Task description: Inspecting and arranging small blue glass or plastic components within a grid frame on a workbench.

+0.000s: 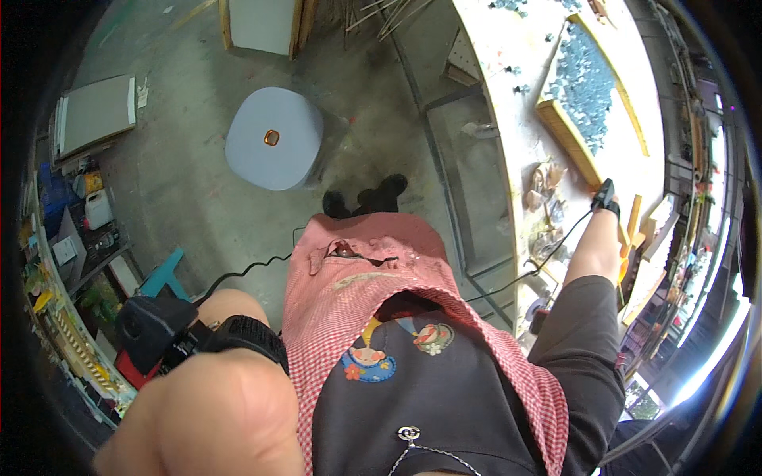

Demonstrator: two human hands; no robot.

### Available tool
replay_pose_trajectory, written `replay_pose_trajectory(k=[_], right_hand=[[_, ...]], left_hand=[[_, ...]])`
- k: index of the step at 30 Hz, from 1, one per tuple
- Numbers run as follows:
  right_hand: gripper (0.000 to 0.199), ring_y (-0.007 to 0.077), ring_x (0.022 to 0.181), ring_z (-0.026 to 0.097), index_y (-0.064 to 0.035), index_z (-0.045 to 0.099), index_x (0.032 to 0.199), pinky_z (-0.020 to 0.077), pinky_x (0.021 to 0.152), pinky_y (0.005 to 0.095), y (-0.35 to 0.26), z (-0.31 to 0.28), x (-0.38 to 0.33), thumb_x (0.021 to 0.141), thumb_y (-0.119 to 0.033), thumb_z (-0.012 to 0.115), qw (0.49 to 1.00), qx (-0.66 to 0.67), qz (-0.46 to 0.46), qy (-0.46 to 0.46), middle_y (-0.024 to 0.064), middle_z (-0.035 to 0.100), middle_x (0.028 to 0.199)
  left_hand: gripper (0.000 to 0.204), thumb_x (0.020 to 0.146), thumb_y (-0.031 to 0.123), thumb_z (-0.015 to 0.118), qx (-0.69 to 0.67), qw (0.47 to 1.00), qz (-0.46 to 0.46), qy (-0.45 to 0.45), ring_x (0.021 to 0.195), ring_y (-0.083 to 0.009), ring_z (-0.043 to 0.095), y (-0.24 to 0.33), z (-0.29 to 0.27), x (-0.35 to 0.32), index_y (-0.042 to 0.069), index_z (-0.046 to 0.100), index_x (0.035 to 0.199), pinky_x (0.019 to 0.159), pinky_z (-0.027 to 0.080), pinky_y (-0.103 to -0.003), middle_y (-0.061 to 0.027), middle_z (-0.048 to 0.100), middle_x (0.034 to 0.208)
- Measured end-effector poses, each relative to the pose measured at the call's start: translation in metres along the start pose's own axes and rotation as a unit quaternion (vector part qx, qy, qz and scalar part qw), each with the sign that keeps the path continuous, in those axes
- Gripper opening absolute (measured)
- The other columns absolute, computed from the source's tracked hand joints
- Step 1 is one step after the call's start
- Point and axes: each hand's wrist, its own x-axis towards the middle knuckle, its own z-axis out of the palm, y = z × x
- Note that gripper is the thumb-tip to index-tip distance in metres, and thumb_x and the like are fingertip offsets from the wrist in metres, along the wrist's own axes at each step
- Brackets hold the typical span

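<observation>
My left hand (218, 416) is raised close in at the lower left, so near that it looks large and smooth. Its fingers do not show, and nothing held can be made out. A black strapped device (163, 333) sits on that wrist. On the right, my right hand (606, 197) reaches out over the table beside the near end of a wooden frame (573, 143). A black wrist device with a cable covers most of this hand, so its fingers are hidden. Many small blue-grey pieces (586, 83) lie inside the frame.
The white table (508, 119) runs along the right, with crumpled clear plastic (544, 186) on it. A light-blue stool (274, 163) stands on the concrete floor. Boards (95, 115) lean at the left, near cluttered shelves. Black cables (250, 274) trail from both wrists.
</observation>
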Motion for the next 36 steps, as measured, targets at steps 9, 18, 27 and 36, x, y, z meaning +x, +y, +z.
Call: replay_pose_trajectory(k=[9, 18, 27, 36], right_hand=[[0.041, 0.0243, 0.091, 0.053, -0.0028, 0.05, 0.112, 0.0441, 0.078, 0.0408, 0.028, -0.009, 0.034, 0.084, -0.032, 0.047, 0.872, 0.453, 0.175, -0.06, 0.0142, 0.057, 0.101], [0.034, 0.0216, 0.102, 0.051, -0.0079, 0.045, 0.118, 0.0432, 0.085, 0.0484, -0.047, -0.086, -0.067, 0.086, -0.018, 0.049, 0.644, 0.717, 0.266, -0.015, 0.0105, 0.056, 0.104], [0.034, 0.018, 0.087, 0.058, 0.0023, 0.049, 0.114, 0.0468, 0.08, 0.0303, -0.2, -0.108, -0.267, 0.086, -0.016, 0.049, 0.755, 0.544, -0.175, -0.321, 0.0117, 0.058, 0.102], [0.041, 0.0191, 0.091, 0.058, 0.0007, 0.05, 0.113, 0.0461, 0.078, 0.03, -0.228, 0.142, -0.347, 0.081, -0.023, 0.059, 0.764, 0.227, -0.343, -0.497, 0.0123, 0.059, 0.104]], left_hand=[[0.014, 0.081, -0.004, 0.047, 0.31, 0.874, -0.374, -0.016, 0.075, -0.02, 0.056, -0.018, -0.1, -0.025, 0.001, 0.048, 0.093, 0.068, 0.049, -0.033, -0.0139, 0.055, 0.091], [0.011, 0.088, 0.006, 0.046, 0.228, 0.744, -0.613, 0.137, 0.083, -0.0161, 0.056, -0.002, -0.183, -0.063, 0.003, 0.05, 0.097, 0.079, 0.046, -0.031, -0.0093, 0.057, 0.093], [0.009, 0.085, 0.006, 0.05, 0.18, 0.693, -0.662, 0.22, 0.078, -0.017, 0.058, 0.001, -0.229, -0.108, 0.003, 0.053, 0.093, 0.073, 0.048, -0.031, -0.0088, 0.059, 0.088], [0.008, 0.085, 0.008, 0.051, 0.215, 0.601, -0.715, 0.287, 0.077, -0.0164, 0.058, 0.012, -0.229, -0.179, 0.004, 0.052, 0.092, 0.073, 0.048, -0.03, -0.008, 0.058, 0.086]])
